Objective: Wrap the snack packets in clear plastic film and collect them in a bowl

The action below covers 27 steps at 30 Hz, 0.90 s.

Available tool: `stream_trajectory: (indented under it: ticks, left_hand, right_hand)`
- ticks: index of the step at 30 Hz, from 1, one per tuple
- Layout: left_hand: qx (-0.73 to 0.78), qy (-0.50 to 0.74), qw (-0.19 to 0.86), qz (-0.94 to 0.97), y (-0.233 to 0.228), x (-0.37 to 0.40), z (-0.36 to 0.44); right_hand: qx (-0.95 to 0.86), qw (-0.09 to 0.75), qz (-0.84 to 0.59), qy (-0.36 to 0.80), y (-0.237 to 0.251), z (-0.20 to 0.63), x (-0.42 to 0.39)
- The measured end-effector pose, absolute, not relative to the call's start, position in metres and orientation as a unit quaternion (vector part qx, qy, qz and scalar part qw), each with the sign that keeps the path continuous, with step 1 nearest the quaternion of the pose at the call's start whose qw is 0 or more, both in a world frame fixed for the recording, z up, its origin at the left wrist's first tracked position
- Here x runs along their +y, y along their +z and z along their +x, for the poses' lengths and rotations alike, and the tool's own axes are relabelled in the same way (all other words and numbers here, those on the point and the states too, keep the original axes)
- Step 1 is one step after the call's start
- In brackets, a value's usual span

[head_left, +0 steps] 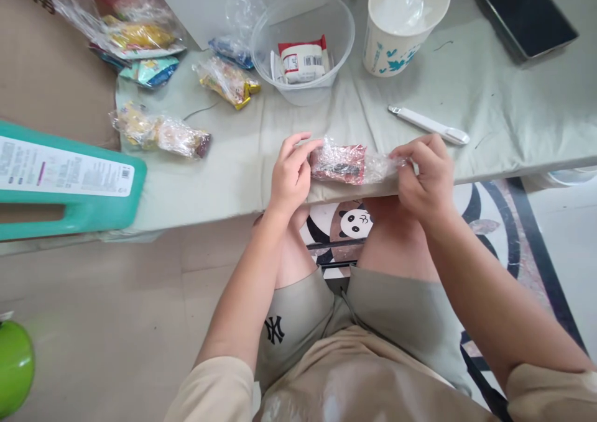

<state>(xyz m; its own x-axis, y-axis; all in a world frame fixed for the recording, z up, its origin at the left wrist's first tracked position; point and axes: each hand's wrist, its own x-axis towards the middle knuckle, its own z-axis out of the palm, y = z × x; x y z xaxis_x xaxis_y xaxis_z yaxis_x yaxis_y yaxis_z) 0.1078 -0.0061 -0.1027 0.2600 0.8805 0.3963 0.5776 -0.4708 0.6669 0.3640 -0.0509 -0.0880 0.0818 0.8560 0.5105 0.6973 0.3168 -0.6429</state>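
Note:
A small red snack packet (344, 163) in clear plastic wrap lies at the front edge of the cloth-covered table, between my two hands. My left hand (293, 170) pinches the wrap at the packet's left end. At the other side, my right hand (425, 172) grips the twisted tail of the clear wrap (380, 167). Just behind the right hand lies a white utility knife (429, 125). Beyond the packet stands a clear plastic bowl (303, 92), with a red and white packet (304, 60) inside.
A paper cup (389, 52) holding crumpled clear plastic stands right of the bowl; a dark flat device (527, 15) lies farther right. Several wrapped snacks (161, 130) lie on the left. A teal jug (102, 204) rests at the table's left edge.

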Motion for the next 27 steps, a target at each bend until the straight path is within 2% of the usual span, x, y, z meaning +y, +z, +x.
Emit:
stream_trajectory:
  ticks: [4, 9, 19, 27]
  left_hand:
    - [0.485, 0.354, 0.238, 0.764, -0.094, -0.005, 0.116]
    - [0.506, 0.335, 0.258, 0.752, -0.088, -0.005, 0.123]
    - [0.524, 0.430, 0.272, 0.683, -0.095, -0.002, 0.112]
    - [0.602, 0.554, 0.375, 0.436, -0.112, 0.008, 0.068]
  right_hand:
    - [-0.678, 0.459, -0.562, 0.116, -0.097, 0.377, -0.046]
    - [-0.688, 0.424, -0.570, 0.149, -0.098, 0.378, -0.044]
    - [-0.671, 0.429, -0.583, 0.162, -0.094, 0.382, -0.044]
    - [-0.654, 0.430, -0.593, 0.187, -0.095, 0.388, -0.043]
